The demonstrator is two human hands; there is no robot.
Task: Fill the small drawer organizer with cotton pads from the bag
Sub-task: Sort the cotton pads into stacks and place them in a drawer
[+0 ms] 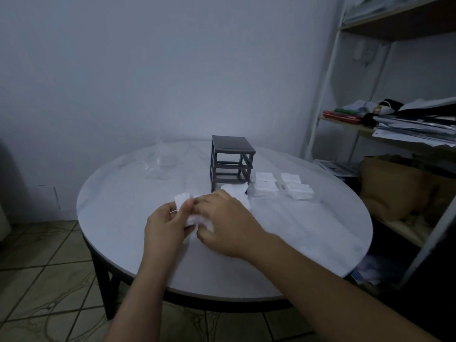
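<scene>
Left hand point(164, 223) grips cotton pads point(181, 199) — right hand point(228, 222) hides most.

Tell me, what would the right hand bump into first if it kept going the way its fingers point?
Probably the cotton pads that the left hand holds; the right hand seems to pinch them too, though depth is unclear.

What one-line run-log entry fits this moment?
left hand: holds cotton pads | right hand: pinches same pads | organizer: upper slots empty | bag: far left
</scene>
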